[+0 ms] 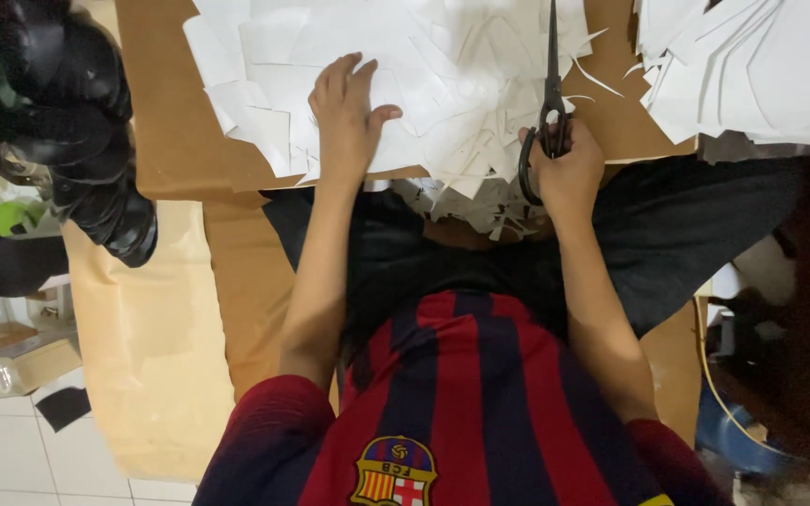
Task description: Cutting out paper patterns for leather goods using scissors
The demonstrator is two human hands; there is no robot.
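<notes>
The right hand [569, 169] is clamped around the black handles of a pair of scissors [549, 89], whose closed blades point away from the person over a heap of white paper pieces [452, 84]. The left hand [347, 117] lies flat with fingers spread, pressing on that heap. The paper rests on a brown cardboard tabletop [166, 122]; a second white stack [752, 66] sits to the right, well apart

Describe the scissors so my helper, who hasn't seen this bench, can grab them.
On the brown board, look at the right edge of the heap of white paper offcuts. The right hand grips black scissors, the only dark, long-bladed thing there.
</notes>
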